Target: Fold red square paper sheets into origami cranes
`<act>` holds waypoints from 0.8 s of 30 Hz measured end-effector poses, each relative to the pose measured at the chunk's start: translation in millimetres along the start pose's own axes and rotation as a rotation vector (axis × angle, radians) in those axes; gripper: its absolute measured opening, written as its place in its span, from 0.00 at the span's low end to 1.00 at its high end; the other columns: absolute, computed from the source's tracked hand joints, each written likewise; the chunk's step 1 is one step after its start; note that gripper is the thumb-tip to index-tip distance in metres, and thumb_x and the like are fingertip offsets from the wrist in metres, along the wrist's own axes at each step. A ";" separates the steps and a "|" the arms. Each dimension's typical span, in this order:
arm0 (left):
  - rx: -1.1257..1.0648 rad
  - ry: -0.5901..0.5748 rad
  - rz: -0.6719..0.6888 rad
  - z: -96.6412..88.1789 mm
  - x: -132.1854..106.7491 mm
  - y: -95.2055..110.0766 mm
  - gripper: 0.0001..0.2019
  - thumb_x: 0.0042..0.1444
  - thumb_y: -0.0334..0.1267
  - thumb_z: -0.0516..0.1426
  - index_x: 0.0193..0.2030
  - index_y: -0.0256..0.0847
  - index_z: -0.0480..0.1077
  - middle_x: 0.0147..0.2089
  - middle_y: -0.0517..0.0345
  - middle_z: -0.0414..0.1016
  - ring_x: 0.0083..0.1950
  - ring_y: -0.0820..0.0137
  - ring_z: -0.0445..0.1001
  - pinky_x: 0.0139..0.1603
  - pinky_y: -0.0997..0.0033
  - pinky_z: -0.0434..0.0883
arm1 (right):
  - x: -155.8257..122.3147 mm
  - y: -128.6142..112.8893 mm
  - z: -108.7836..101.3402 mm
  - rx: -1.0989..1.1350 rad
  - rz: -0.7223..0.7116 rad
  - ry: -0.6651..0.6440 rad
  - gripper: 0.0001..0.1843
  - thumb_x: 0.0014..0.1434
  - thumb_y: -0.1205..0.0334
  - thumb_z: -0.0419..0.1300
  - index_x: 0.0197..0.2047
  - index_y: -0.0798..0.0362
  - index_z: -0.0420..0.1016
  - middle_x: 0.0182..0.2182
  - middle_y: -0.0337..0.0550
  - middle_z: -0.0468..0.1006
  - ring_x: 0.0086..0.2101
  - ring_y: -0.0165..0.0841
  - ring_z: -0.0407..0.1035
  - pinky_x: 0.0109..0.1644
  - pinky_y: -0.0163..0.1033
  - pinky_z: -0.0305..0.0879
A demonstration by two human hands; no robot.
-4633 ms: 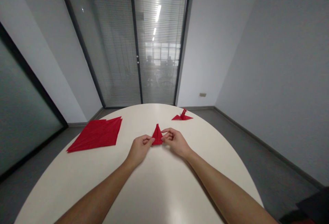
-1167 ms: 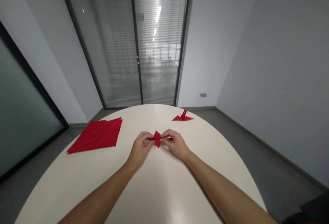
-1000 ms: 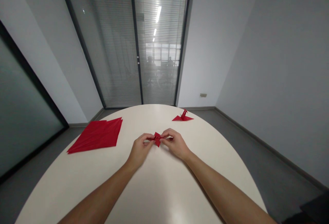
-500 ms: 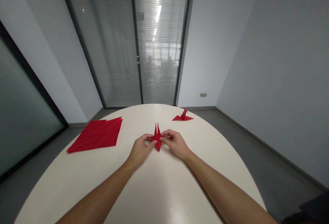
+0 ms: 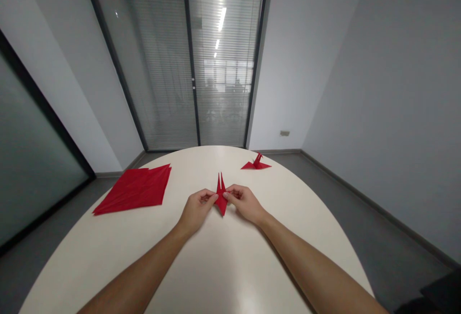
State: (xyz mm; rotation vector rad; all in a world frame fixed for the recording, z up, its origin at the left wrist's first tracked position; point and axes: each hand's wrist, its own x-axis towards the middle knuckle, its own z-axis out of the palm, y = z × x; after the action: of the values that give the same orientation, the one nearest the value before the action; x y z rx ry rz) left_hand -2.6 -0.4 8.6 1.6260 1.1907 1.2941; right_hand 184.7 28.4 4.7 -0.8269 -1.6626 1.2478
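Between my two hands is a piece of red folded paper, with two thin points facing away from me and one broader point facing me. My left hand pinches its left edge between thumb and fingers. On the right edge, my right hand pinches it the same way, thumb on top. Some fingertips are hidden behind the paper. Farther back to the right, a red paper crane stands with its wings spread.
A stack of red paper sheets lies at the left of the round white table. Beyond the table's far edge are glass panels with blinds. Something dark shows at the lower right corner.
The folded paper's near point now reaches slightly closer to me, and its body looks flatter and more exposed. My left thumb has shifted a little at the left edge.
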 end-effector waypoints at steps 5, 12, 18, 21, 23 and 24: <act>-0.008 -0.019 0.006 -2.4 -0.8 0.1 0.13 0.57 0.47 0.60 0.30 0.40 0.77 0.28 0.56 0.79 0.34 0.65 0.76 0.38 0.68 0.72 | 0.7 -1.3 -1.2 -0.025 -0.002 0.004 0.19 0.56 0.44 0.66 0.35 0.54 0.80 0.28 0.41 0.80 0.30 0.33 0.71 0.38 0.39 0.65; -0.060 0.023 -0.068 0.5 0.6 -5.2 0.14 0.54 0.49 0.61 0.35 0.38 0.77 0.33 0.53 0.81 0.34 0.65 0.78 0.31 0.71 0.70 | 1.8 3.0 -3.0 -0.020 0.033 0.012 0.22 0.56 0.42 0.65 0.39 0.55 0.81 0.30 0.43 0.82 0.30 0.34 0.71 0.37 0.39 0.66; -0.047 0.026 -0.005 0.9 1.1 -4.3 0.11 0.53 0.45 0.62 0.35 0.39 0.77 0.33 0.53 0.82 0.36 0.64 0.79 0.43 0.66 0.74 | 1.8 6.2 -3.2 0.026 0.038 0.011 0.21 0.57 0.43 0.65 0.37 0.55 0.80 0.28 0.42 0.81 0.28 0.32 0.71 0.35 0.38 0.65; -0.029 0.015 0.003 -0.6 0.8 -2.2 0.11 0.56 0.45 0.60 0.31 0.39 0.77 0.30 0.54 0.81 0.37 0.64 0.79 0.44 0.65 0.74 | 0.8 3.1 -2.2 0.018 0.029 0.007 0.20 0.57 0.44 0.66 0.37 0.55 0.80 0.29 0.42 0.81 0.29 0.32 0.71 0.36 0.38 0.65; -0.040 0.020 -0.011 -1.0 0.3 -1.3 0.11 0.56 0.45 0.60 0.34 0.39 0.78 0.32 0.54 0.81 0.38 0.63 0.79 0.45 0.64 0.75 | 0.7 1.7 -1.8 0.029 0.027 0.010 0.20 0.57 0.44 0.66 0.38 0.55 0.80 0.29 0.42 0.81 0.29 0.33 0.72 0.36 0.38 0.65; -0.058 0.021 -0.015 -0.9 -0.1 -1.0 0.12 0.56 0.45 0.60 0.37 0.39 0.78 0.34 0.53 0.82 0.39 0.63 0.79 0.45 0.64 0.75 | 0.8 1.5 -1.7 0.040 0.028 0.012 0.20 0.57 0.44 0.66 0.38 0.55 0.80 0.29 0.42 0.81 0.29 0.33 0.72 0.36 0.38 0.66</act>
State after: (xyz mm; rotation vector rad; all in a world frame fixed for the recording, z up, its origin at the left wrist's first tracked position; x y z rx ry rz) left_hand -3.7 -0.2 7.8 1.5624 1.1655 1.3275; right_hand 185.9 30.2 3.7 -0.8343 -1.6161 1.2888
